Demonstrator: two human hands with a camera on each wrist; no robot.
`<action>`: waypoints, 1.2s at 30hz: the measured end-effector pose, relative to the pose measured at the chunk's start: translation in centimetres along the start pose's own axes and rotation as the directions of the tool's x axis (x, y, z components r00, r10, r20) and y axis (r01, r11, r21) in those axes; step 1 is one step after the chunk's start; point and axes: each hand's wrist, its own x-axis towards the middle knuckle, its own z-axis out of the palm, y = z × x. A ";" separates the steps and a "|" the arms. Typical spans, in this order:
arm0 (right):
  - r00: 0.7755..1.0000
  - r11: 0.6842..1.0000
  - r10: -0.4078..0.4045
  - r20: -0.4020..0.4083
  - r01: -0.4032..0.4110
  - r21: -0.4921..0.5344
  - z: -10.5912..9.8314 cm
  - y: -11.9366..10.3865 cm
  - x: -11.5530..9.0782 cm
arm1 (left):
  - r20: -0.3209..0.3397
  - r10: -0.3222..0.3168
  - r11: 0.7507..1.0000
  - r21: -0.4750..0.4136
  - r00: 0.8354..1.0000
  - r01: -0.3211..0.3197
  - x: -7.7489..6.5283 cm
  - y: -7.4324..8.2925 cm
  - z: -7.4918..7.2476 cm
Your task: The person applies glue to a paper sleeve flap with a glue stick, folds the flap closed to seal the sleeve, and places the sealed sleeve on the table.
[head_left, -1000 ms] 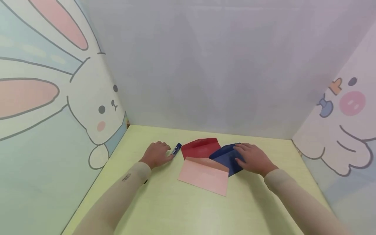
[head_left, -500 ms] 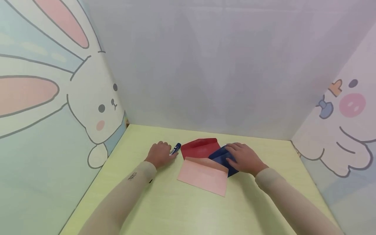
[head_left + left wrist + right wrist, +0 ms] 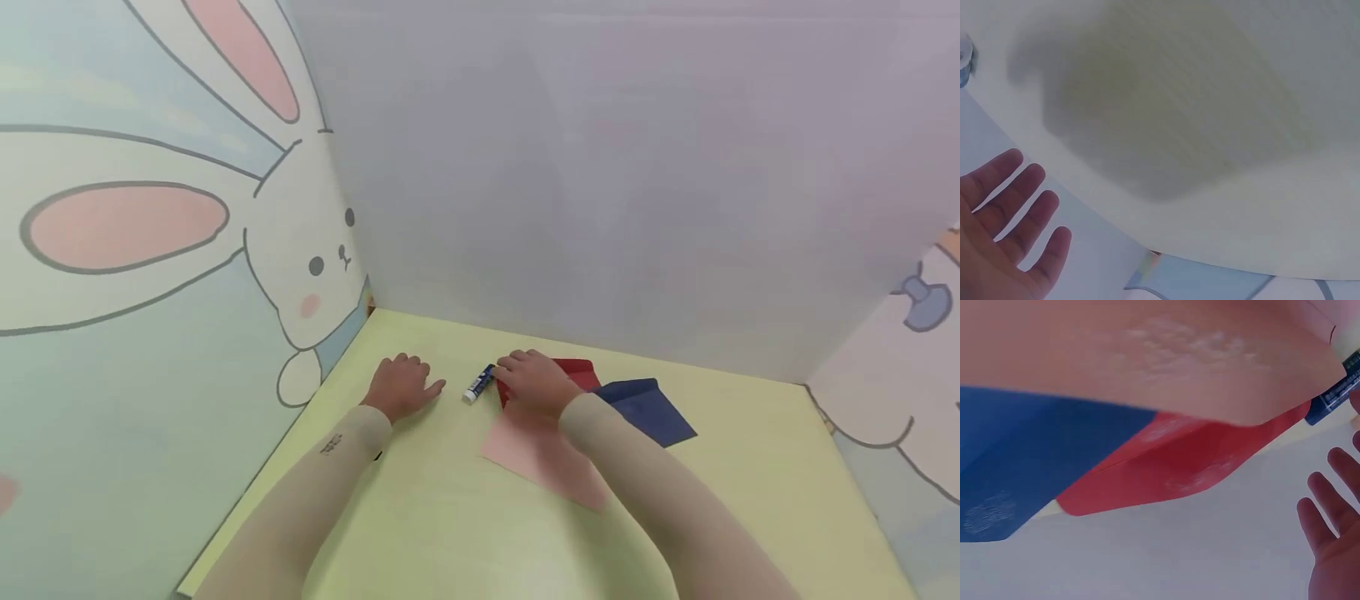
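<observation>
A glue stick [image 3: 477,387], dark blue with a white end, lies on the table between the two hands. My left hand [image 3: 397,387] is apart from it on the left, fingers extended and empty in the left wrist view. Over the red envelope [image 3: 581,371] and pink envelope [image 3: 534,454] reaches my right hand [image 3: 536,383], fingertips right at the glue stick's blue end. The right wrist view shows those fingers [image 3: 1329,503] spread. To the right lies a blue envelope [image 3: 654,412]. Shiny wrinkled smears mark the envelopes' flaps.
The pale yellow table [image 3: 420,508] meets a plain whitish wall [image 3: 600,192] at the back. Side panels with a cartoon rabbit [image 3: 300,250] and another cartoon figure [image 3: 885,375] stand at left and right.
My right hand has left the blue envelope and moved left to the glue stick. My left hand has drawn back leftward from the stick. The head view has turned left.
</observation>
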 end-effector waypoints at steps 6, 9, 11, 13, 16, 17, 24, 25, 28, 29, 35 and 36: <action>0.998 0.984 -0.061 0.019 0.063 -0.167 0.9 -1.2 1.5 | -0.016 0.032 0.999 0.016 0.999 -0.032 0.7 0.7 -0.4; 0.996 0.967 -0.089 0.009 0.089 -0.239 1.7 -1.6 2.0 | -0.012 0.037 0.999 0.026 0.999 -0.037 1.1 1.0 -0.5; 0.995 0.957 -0.103 -0.007 0.097 -0.274 2.3 -1.8 2.2 | -0.008 0.041 0.998 0.038 0.999 -0.041 1.3 1.0 -0.4; 0.994 0.951 -0.110 -0.030 0.096 -0.294 2.7 -1.9 2.3 | -0.005 0.045 0.998 0.047 0.999 -0.044 1.4 1.0 -0.4; 0.991 0.944 -0.112 -0.070 0.084 -0.318 2.6 -1.9 1.9 | 0.001 0.045 0.997 0.055 0.999 -0.045 1.5 1.1 -0.5; 0.990 0.942 -0.110 -0.085 0.077 -0.327 2.4 -1.8 1.4 | 0.002 0.047 0.997 0.057 0.999 -0.047 1.6 1.2 -0.5; 0.935 0.991 -0.005 -0.355 -0.043 -0.128 0.5 -1.1 -5.8 | 0.008 0.115 0.993 0.026 0.993 -0.115 1.9 2.3 -0.5; 0.917 0.997 0.041 -0.397 -0.066 -0.049 0.3 -1.1 -7.3 | 0.006 0.128 0.991 0.026 0.992 -0.128 1.9 2.4 -0.5; 0.866 0.981 0.181 -0.467 -0.124 0.150 -0.1 -0.7 -11.9 | -0.012 0.149 0.989 0.029 0.989 -0.148 2.0 2.3 -0.5; 0.855 0.974 0.208 -0.475 -0.138 0.178 0.0 -0.5 -13.4 | -0.017 0.151 0.988 0.031 0.988 -0.150 2.1 2.2 -0.6; 0.827 0.972 0.233 -0.511 -0.205 0.112 1.0 0.8 -20.1 | -0.012 0.158 0.987 0.042 0.987 -0.158 2.8 1.7 -0.7; 0.824 0.972 0.232 -0.517 -0.208 0.105 1.2 1.0 -20.6 | -0.008 0.161 0.986 0.042 0.987 -0.161 2.9 1.7 -0.7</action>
